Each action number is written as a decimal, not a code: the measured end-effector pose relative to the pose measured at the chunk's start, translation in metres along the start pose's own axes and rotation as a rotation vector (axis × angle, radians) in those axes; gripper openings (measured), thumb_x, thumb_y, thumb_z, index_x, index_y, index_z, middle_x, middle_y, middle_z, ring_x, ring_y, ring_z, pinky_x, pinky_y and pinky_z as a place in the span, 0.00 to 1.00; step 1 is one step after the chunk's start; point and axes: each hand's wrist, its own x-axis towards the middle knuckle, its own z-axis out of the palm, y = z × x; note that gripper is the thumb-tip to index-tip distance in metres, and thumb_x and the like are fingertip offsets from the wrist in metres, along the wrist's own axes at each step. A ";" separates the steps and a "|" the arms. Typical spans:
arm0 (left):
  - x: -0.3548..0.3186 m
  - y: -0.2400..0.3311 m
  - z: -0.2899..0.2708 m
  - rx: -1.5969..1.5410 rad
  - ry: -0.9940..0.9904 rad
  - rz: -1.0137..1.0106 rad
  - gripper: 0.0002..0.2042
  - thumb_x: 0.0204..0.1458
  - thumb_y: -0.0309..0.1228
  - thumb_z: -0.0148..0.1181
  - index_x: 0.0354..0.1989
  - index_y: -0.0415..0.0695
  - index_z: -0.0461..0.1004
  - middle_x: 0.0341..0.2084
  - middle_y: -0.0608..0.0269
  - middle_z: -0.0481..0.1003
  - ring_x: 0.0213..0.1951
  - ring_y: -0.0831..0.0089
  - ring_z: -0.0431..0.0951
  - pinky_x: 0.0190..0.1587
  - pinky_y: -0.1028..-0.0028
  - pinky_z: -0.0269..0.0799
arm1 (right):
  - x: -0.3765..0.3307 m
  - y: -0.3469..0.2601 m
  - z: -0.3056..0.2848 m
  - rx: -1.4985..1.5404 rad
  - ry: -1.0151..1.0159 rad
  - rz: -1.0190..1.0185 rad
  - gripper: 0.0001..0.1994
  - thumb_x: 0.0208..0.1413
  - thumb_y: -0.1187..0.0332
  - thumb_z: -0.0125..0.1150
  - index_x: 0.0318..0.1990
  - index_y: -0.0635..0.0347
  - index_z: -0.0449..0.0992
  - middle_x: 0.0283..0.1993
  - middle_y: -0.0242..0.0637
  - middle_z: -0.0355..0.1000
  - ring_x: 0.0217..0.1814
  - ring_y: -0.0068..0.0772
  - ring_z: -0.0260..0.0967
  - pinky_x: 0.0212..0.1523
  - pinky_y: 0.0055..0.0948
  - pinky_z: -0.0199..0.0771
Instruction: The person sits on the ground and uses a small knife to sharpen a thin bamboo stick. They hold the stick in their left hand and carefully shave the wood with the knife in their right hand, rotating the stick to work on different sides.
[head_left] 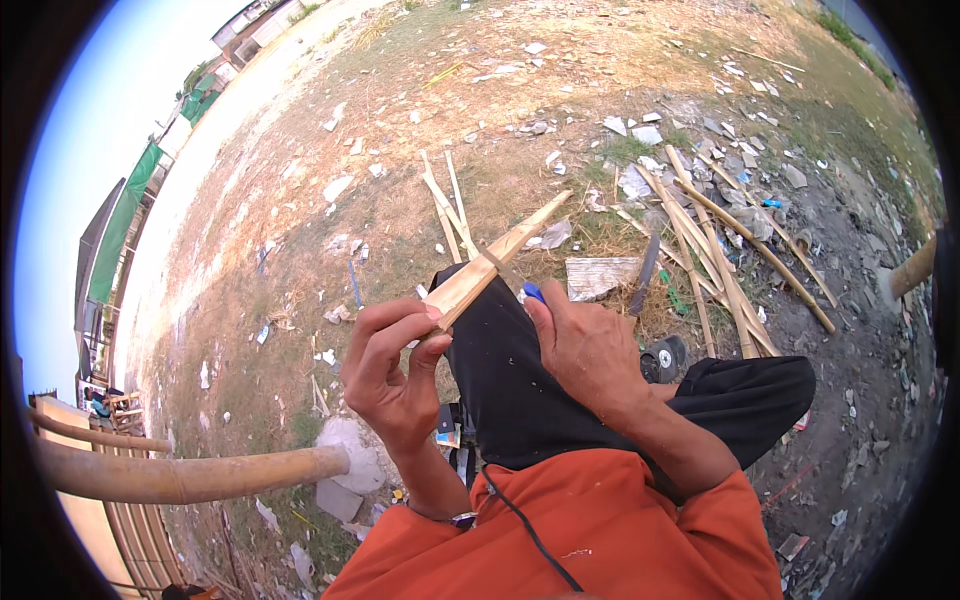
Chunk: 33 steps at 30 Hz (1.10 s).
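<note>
My left hand [392, 368] pinches the near end of a pale, split bamboo piece [463, 289] between thumb and fingers. The piece slants up and away to the right over my left thigh, narrowing toward its far end. In my right hand [592, 350] is a knife [533, 292] with a blue handle, mostly covered by my curled fingers. Its thin dull blade lies across the bamboo at about mid-length, seemingly touching it. Small pale shavings dot my black trousers [510, 370].
Several bamboo strips [725, 270] lie to the right, near a dark machete-like blade [646, 272] and a weathered board [602, 276]. More thin strips [446, 205] lie ahead of my knee. Thick bamboo poles stand at left [200, 480] and right [912, 270]. Rubble litters the ground.
</note>
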 end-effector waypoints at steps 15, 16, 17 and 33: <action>-0.001 -0.004 0.006 -0.012 -0.060 0.085 0.08 0.48 0.23 0.66 0.36 0.38 0.76 0.32 0.54 0.75 0.35 0.68 0.76 0.36 0.73 0.72 | -0.019 -0.007 -0.019 0.594 -0.041 -0.206 0.13 0.66 0.60 0.47 0.35 0.61 0.63 0.18 0.48 0.66 0.21 0.58 0.67 0.21 0.49 0.63; -0.001 -0.005 0.005 0.002 -0.059 0.092 0.08 0.47 0.24 0.66 0.36 0.38 0.77 0.32 0.55 0.75 0.34 0.68 0.76 0.36 0.73 0.72 | -0.018 -0.007 -0.015 0.519 -0.026 -0.188 0.13 0.66 0.60 0.47 0.35 0.61 0.63 0.18 0.47 0.66 0.21 0.57 0.68 0.21 0.49 0.63; -0.002 -0.006 0.003 0.016 -0.058 0.099 0.08 0.47 0.24 0.66 0.36 0.38 0.77 0.32 0.55 0.75 0.34 0.68 0.75 0.36 0.73 0.72 | -0.016 -0.007 -0.010 0.444 -0.011 -0.170 0.13 0.66 0.60 0.47 0.35 0.60 0.63 0.18 0.47 0.66 0.21 0.56 0.68 0.20 0.49 0.63; 0.002 -0.002 0.002 0.039 -0.035 0.074 0.07 0.49 0.21 0.65 0.36 0.36 0.76 0.34 0.56 0.76 0.35 0.70 0.76 0.37 0.75 0.72 | 0.023 0.072 0.069 -0.031 0.223 -0.068 0.14 0.65 0.57 0.46 0.35 0.60 0.66 0.21 0.48 0.72 0.24 0.54 0.73 0.23 0.49 0.70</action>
